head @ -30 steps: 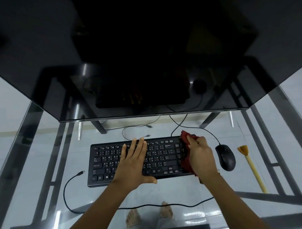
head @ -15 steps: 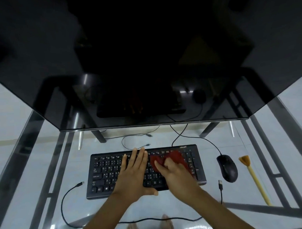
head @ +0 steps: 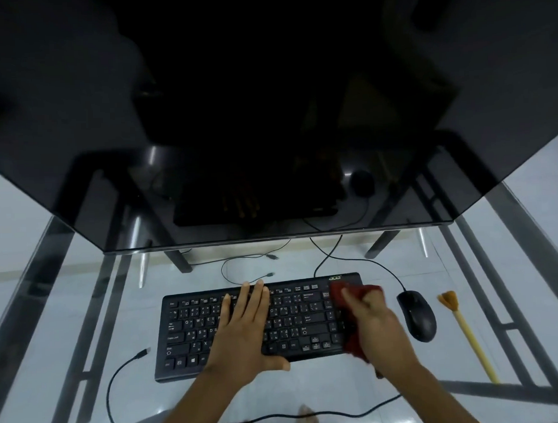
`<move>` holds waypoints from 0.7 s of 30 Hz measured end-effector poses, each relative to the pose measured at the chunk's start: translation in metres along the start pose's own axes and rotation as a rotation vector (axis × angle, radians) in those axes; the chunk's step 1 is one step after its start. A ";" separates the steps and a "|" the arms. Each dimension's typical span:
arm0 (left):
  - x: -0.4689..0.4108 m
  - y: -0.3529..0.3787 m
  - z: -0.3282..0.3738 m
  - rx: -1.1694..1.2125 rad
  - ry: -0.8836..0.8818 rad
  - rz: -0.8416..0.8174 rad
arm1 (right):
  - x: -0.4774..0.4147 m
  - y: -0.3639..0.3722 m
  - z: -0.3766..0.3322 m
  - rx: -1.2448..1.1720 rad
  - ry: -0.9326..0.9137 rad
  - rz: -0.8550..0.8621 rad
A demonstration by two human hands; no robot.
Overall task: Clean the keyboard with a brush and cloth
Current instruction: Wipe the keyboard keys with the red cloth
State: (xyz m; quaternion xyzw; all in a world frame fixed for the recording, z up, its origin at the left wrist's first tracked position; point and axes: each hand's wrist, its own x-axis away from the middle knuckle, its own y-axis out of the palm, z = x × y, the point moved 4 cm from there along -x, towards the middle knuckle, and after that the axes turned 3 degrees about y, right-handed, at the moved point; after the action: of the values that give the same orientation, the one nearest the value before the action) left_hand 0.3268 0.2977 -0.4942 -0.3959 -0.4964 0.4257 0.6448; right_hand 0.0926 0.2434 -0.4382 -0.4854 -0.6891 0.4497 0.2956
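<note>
A clear glass worktop (head: 85, 313) on a dark metal frame (head: 52, 266) lets the pale, glossy tiled floor (head: 24, 204) show through beneath it. Over the far half of the view looms a large black monitor screen (head: 267, 101), switched off and dimly mirroring what lies below. Soft, cool light falls on the floor at both sides, while the middle and top of the scene stay very dark.

Left hand (head: 244, 332) flat on keyboard (head: 193, 337); right hand (head: 376, 328) presses red cloth (head: 339, 293) on its right end; brush (head: 465, 331) lies far right.
</note>
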 end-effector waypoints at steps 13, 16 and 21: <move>-0.001 -0.001 0.002 0.009 0.003 0.009 | 0.006 0.023 0.001 0.021 0.150 0.010; 0.001 -0.007 0.004 0.015 0.009 0.042 | 0.009 0.042 -0.053 -0.042 -0.042 -0.251; 0.003 -0.012 0.006 0.025 0.003 0.045 | -0.034 0.042 -0.048 -0.028 0.228 -0.117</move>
State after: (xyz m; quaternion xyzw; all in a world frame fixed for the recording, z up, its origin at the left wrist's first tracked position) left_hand 0.3232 0.2975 -0.4806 -0.3995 -0.4812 0.4457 0.6405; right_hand 0.1626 0.2329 -0.4551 -0.4962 -0.6844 0.3640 0.3911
